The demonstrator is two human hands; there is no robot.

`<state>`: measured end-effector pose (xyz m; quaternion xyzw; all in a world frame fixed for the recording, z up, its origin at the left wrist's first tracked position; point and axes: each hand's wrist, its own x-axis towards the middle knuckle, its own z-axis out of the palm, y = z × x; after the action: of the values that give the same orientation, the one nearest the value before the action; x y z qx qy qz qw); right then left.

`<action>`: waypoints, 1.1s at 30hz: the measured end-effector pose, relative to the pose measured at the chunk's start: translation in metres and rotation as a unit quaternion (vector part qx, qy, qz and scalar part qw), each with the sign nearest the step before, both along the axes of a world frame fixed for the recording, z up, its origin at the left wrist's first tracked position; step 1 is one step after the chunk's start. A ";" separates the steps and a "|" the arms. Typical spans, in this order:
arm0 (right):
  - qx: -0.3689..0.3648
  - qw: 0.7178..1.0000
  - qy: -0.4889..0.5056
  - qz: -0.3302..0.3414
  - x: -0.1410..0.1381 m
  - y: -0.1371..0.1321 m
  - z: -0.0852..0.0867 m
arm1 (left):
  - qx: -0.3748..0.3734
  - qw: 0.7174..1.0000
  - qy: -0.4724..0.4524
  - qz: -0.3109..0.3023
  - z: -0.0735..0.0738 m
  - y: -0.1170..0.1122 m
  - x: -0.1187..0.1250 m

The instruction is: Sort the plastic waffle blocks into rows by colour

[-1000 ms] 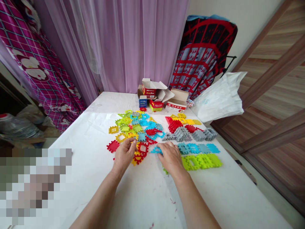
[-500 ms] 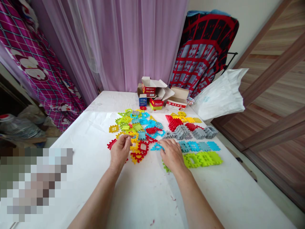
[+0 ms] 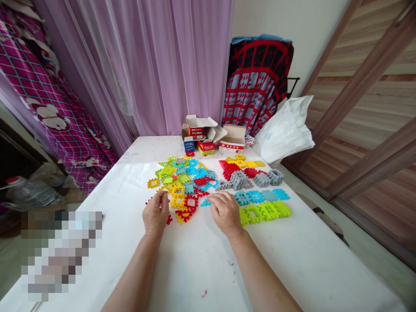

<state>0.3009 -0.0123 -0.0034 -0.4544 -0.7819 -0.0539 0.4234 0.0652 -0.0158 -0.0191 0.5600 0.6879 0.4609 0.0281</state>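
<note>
- Head view, the piece nearest your right hand (image 3: 225, 212): a small blue piece (image 3: 205, 202) shows at your fingertips, just right of the mixed pile. Your hand covers part of it, so you cannot tell its full long axis.
- Your right fingers bend down over it; whether that grip is closed on it, you cannot tell.
- Your left hand (image 3: 156, 215) is curled, thumb near the forefinger, at the near left side of the mixed pile (image 3: 184, 178). You cannot tell whether its grip holds anything.
- Red bits (image 3: 169, 219) peek out beside your left hand; the pile's long axis runs away from you.
- To the right, the green row (image 3: 268, 211) and blue row (image 3: 262, 196) run sideways, their left ends nearest your right hand.
- Beyond them sit gray stacks (image 3: 238, 179), red panels (image 3: 229, 170) and yellow panels (image 3: 250, 164).
- Opened boxes (image 3: 208, 134) and a white bag (image 3: 284, 130) block the far right side.
- The white surface (image 3: 191, 268) gives you room between your forearms and left of the pile; its side edges slant outward toward you, and a pixelated patch hides part of the left one.
</note>
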 end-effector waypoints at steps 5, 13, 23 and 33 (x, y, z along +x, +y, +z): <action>0.013 0.998 0.039 0.041 -0.008 -0.018 0.004 | -0.008 0.999 0.042 -0.025 -0.002 -0.021 0.006; -0.031 0.989 -0.041 0.137 -0.039 -0.052 -0.016 | -0.035 0.992 0.109 -0.046 0.000 -0.045 0.013; -0.041 0.988 -0.039 0.143 -0.041 -0.049 -0.027 | -0.074 0.980 0.182 -0.040 0.000 -0.047 0.016; -0.086 0.982 -0.030 0.167 -0.044 -0.050 -0.035 | -0.105 0.979 0.175 -0.011 -0.011 -0.043 0.015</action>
<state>0.2569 -0.0627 -0.0388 -0.3503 -0.8609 0.0715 0.3619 0.0804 -0.0583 -0.0297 0.6335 0.7204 0.2808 -0.0291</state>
